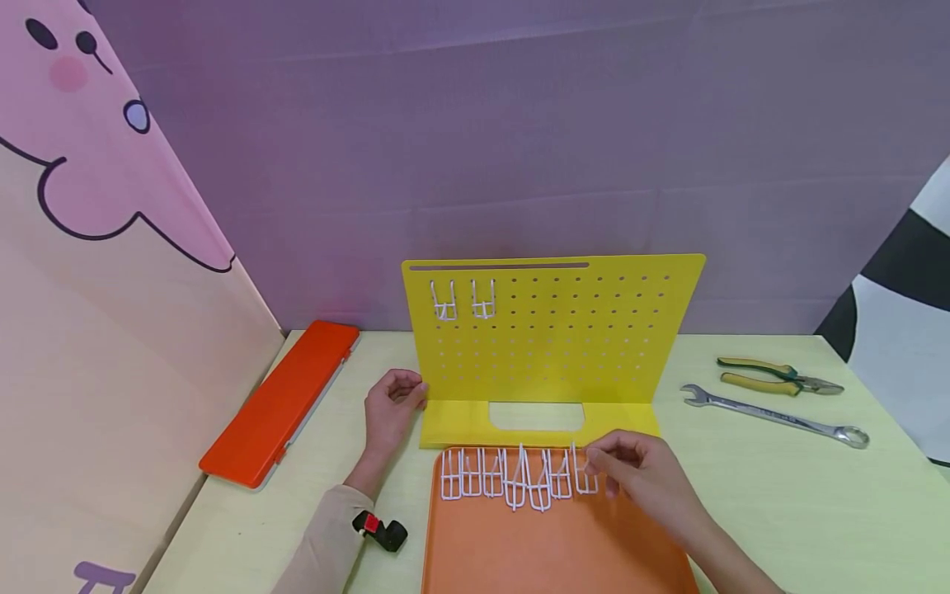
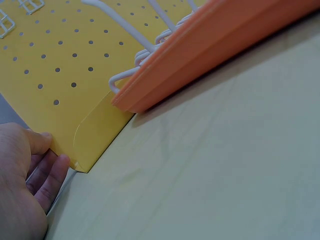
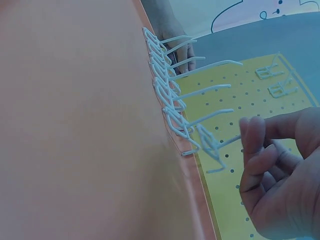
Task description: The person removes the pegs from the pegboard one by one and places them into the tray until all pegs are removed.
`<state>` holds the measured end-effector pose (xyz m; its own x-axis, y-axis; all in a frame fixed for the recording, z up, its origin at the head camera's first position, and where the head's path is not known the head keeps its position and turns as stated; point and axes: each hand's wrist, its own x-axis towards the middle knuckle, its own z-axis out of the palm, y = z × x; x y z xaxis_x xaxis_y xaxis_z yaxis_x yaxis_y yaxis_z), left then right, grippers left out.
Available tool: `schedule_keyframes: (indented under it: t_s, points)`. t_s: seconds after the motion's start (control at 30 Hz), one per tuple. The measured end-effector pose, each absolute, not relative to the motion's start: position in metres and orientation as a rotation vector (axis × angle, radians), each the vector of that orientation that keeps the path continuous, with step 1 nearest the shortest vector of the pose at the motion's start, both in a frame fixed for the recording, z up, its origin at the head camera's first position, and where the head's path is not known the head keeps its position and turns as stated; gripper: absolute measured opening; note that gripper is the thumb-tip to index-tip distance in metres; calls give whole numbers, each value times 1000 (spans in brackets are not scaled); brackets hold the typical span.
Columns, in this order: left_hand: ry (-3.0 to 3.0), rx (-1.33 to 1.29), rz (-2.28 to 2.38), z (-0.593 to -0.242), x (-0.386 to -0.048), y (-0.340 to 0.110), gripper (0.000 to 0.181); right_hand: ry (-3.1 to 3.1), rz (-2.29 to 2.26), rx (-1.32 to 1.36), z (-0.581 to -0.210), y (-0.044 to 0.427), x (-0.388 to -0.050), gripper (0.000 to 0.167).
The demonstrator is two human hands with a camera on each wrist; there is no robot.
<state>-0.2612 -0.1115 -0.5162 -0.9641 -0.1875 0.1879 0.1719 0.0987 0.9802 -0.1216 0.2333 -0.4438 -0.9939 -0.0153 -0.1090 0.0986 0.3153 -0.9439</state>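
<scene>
Right hand pinches a white wire hook at the far edge of the orange tray; left hand grips the yellow pegboard.

The hands are well apart. The right wrist view best shows thumb and finger clamped on the hook's prong, beside six similar hooks lining the tray. The left wrist view reveals the left thumb on the board's face near its lower corner. Only the head view includes the red case, pliers and combination wrench on the counter.
</scene>
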Motion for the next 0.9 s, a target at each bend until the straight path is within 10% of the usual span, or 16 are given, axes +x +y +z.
schedule_keyframes:
  t_s: [0.9]
  points:
    - [-2100, 12, -1957, -515, -261, -111, 12, 2370, -1703, -17, -458, 240, -127, 23]
